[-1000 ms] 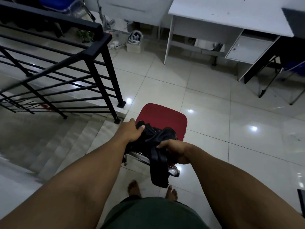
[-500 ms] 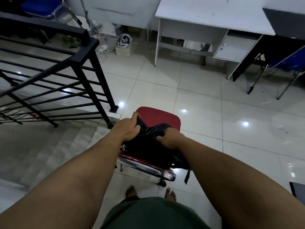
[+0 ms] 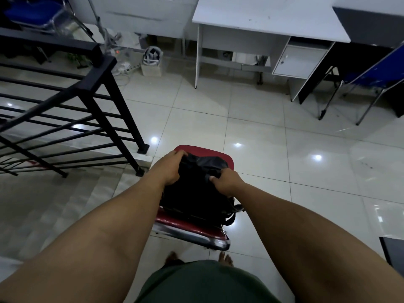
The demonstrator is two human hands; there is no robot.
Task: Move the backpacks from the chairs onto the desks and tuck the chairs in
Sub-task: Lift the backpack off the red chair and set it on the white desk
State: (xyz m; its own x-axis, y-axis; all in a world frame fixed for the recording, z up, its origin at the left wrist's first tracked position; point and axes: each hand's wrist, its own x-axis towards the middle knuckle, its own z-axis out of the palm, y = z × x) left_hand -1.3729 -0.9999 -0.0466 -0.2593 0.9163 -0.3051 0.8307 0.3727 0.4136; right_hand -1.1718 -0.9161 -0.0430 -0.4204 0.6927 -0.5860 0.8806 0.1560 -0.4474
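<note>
Left hand: I see my left hand (image 3: pixel 170 168) reaching forward and down, arm nearly straight, fingers curled over the far left top edge of the bag (image 3: pixel 196 189) and gripping its fabric.
Right hand: my right hand (image 3: pixel 226 182) reaches in from the right, arm stretched out, fingers bunched into a fold of the bag at its right top and clamped on it.
Bag: one black bag, held between both hands, lying on the red chair (image 3: pixel 190 228) under them; a strap hangs off its right side just below my right hand.
Red chair: one, directly beneath both hands, its chrome rim nearest me and its red seat showing just beyond my left hand.
Counter: one white counter (image 3: pixel 269 20) well ahead of my hands and up to the right, with a small cupboard under its right end; a dark counter (image 3: pixel 371 25) touches its right side.
Blue chairs: two, one (image 3: pixel 376 71) far right of my right hand by the dark counter, one (image 3: pixel 32 12) far left beyond the railing (image 3: pixel 91 84).
Railing: one black railing, left of my left hand, with stairs below it.
Feet: two bare feet, on the tiled floor (image 3: pixel 262 127) below the chair's near rim.
</note>
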